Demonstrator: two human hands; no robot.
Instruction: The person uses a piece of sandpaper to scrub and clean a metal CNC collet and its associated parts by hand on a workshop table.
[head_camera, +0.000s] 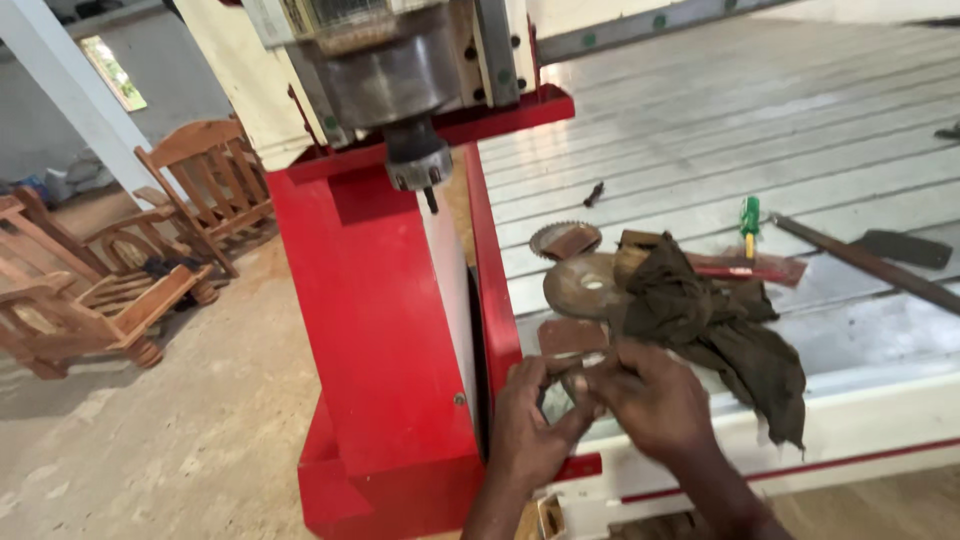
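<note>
You've got a small rusty metal piece (572, 385) pinched between both hands at the near edge of the machine bed (700, 130), left hand (530, 425) and right hand (650, 400) touching. Just behind sit a rusty saw blade (582, 285), a dark rag (715, 320) and a green-handled screwdriver (749, 222).

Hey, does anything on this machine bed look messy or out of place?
Yes. A dirty brown rag lies crumpled over the bed's near edge, partly covering rusty saw blades. A green-handled screwdriver and a dark bar lie loose beside it. The left hand and right hand meet at the edge; what they grip is unclear.
</note>
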